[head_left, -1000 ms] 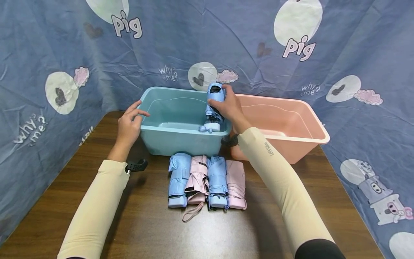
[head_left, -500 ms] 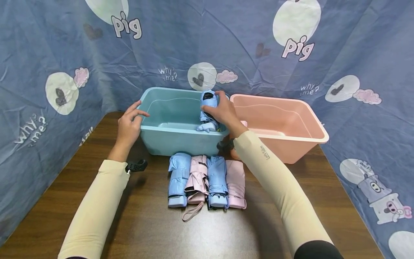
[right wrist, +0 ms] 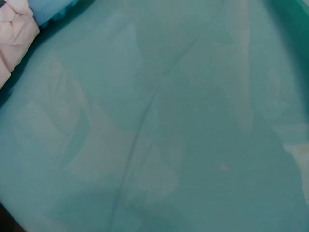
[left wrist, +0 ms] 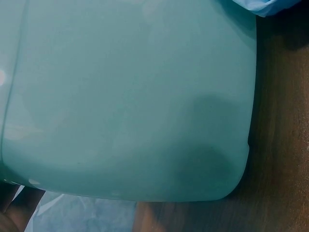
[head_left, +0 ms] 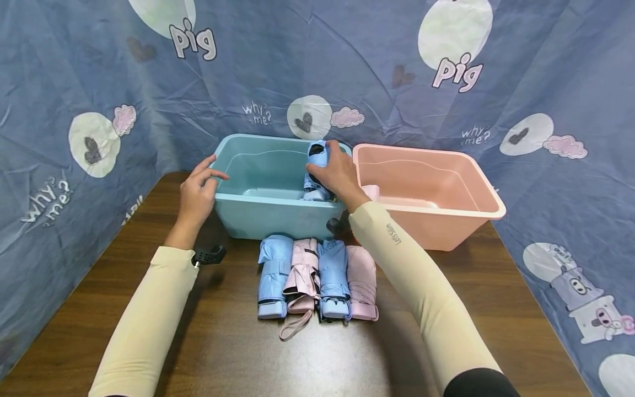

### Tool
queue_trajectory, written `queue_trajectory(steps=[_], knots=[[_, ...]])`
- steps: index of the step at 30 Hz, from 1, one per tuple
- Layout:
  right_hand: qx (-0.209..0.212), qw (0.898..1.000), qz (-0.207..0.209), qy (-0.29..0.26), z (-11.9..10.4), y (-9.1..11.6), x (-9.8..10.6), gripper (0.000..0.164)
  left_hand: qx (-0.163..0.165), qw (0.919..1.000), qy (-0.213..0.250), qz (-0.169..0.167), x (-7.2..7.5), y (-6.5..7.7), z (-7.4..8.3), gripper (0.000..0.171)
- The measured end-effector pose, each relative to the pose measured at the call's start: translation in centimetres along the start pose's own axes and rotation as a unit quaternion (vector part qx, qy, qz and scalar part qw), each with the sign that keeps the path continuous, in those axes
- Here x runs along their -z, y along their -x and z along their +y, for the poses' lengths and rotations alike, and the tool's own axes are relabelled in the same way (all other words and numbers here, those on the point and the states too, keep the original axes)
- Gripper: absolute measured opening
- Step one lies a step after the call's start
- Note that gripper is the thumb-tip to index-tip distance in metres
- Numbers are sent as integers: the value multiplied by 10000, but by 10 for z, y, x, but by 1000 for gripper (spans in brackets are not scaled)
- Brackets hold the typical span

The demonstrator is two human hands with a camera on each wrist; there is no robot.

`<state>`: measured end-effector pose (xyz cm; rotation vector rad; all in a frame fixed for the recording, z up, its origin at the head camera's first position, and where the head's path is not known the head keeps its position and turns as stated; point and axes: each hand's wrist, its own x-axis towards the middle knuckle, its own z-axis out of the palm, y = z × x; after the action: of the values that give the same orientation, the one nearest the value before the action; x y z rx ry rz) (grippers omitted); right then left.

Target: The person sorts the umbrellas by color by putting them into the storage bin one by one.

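In the head view my right hand grips a folded blue umbrella by its upper part, inside the right end of the teal bin. The umbrella stands nearly upright, its blue handle end down behind the front rim. My left hand rests at the bin's left rim with fingers extended. Before the bin lie folded umbrellas side by side: a blue one, a pink one with a wrist loop, another blue one and another pink one. Both wrist views are mostly filled by the teal bin's wall.
A peach bin stands right beside the teal one, and a pink piece shows inside its left end. Behind both bins hangs a blue printed cloth. The brown wooden table stretches toward me.
My right hand has moved left and slightly lower with the blue umbrella, deeper into the teal bin. The pink piece in the peach bin has come into view. My left hand has stayed put.
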<state>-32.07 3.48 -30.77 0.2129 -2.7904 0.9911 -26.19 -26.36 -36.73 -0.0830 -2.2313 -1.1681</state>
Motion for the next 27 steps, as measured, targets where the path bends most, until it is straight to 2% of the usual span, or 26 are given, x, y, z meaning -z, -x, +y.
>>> queue_trajectory(steps=[5,9,13,27], knots=[[26,9997,204,100,-1,1,-1,68,13,10000,21,12,0,0,2,34],[-142,9994,315,-10,-1,2,-1,66,44,10000,41,-16,0,0,2,33],[-219,9993,242,-154,-1,3,-2,67,38,10000,9,-3,-1,0,2,33],[-184,9994,286,-56,-1,3,-5,67,10,10000,-32,10,-1,0,3,32]])
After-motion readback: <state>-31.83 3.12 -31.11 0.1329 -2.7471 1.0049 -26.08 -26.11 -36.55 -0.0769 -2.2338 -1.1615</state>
